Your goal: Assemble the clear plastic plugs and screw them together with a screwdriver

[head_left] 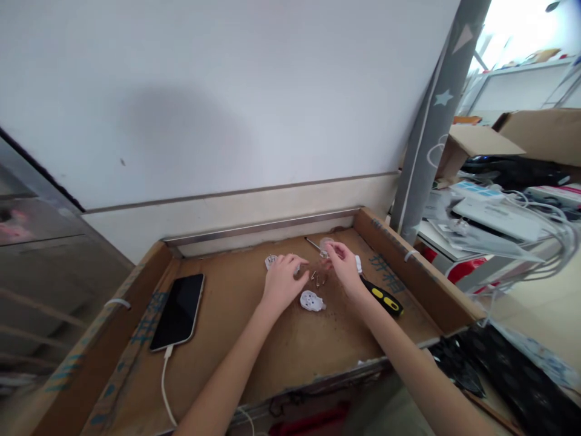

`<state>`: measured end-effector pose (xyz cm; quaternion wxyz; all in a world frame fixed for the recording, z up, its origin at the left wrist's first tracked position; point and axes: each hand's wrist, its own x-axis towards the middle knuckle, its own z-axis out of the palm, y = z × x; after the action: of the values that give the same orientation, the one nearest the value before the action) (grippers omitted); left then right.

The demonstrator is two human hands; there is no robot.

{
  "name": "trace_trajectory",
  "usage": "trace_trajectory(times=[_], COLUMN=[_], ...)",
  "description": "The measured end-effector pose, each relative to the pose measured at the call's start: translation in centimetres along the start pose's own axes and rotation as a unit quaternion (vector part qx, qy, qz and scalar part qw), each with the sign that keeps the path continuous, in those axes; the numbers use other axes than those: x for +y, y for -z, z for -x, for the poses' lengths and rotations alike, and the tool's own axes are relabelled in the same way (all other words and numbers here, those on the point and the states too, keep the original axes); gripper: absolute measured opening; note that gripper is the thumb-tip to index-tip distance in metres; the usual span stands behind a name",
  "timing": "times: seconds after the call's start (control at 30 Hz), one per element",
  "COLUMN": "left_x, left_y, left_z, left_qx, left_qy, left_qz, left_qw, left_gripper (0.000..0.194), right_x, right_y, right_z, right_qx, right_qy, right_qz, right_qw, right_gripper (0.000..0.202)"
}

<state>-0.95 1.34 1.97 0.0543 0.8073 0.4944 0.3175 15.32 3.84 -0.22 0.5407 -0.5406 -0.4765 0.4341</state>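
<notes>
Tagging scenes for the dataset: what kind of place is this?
Likely a makeshift home or small-shop workbench: a cardboard-lined tray against a wall, a screwdriver beside small white plug parts, cardboard boxes and cables piled to the right.

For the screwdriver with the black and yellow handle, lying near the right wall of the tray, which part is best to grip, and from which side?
Grip the screwdriver by its thick black and yellow handle, probably from above. It lies flat on the tray, slanting towards the near right, so the handle's long sides are open to the fingers. The right forearm crosses its far end and the tray wall stands close on the right, so the top seems the freest way in.
</notes>
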Motion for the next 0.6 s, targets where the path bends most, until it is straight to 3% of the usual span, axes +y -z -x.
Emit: trace_trajectory(times=[0.1, 0.2, 0.3, 0.4, 0.6], left_x=[-0.2, 0.1, 0.2, 0.0, -0.4], left_y=[-1.3, -2.5, -2.7, -2.0, -1.0], left_z=[-0.2, -0.5, -0.7, -0.6, 0.2], left_qx=[-0.063, -0.075, -0.065, -0.03, 0.097], left_qy=[0.007, 0.004, 0.0, 0.035, 0.092], left_qz=[-0.067, -0.088, -0.086, -0.032, 0.073], left_qw=[0.996, 0.993, 0.994, 0.998, 0.988], left_gripper=[0.012, 0.007, 0.005, 0.009, 0.011], right_x=[0.3, 0.7, 1.1, 1.3, 1.7], right_y=[0.1, 0.0, -0.2, -0.6, -0.8], right_z=[0.1, 0.6, 1.1, 1.3, 1.1], right_qx=[0.035, 0.043, 0.021, -0.01, -0.038], right_qy=[0.002, 0.009, 0.007, -0.006, -0.03], right_qz=[-0.017, -0.028, -0.041, -0.05, -0.046], right_qw=[0.999, 0.999, 0.999, 0.999, 0.998], right_gripper=[0.04, 0.039, 0.038, 0.036, 0.036])
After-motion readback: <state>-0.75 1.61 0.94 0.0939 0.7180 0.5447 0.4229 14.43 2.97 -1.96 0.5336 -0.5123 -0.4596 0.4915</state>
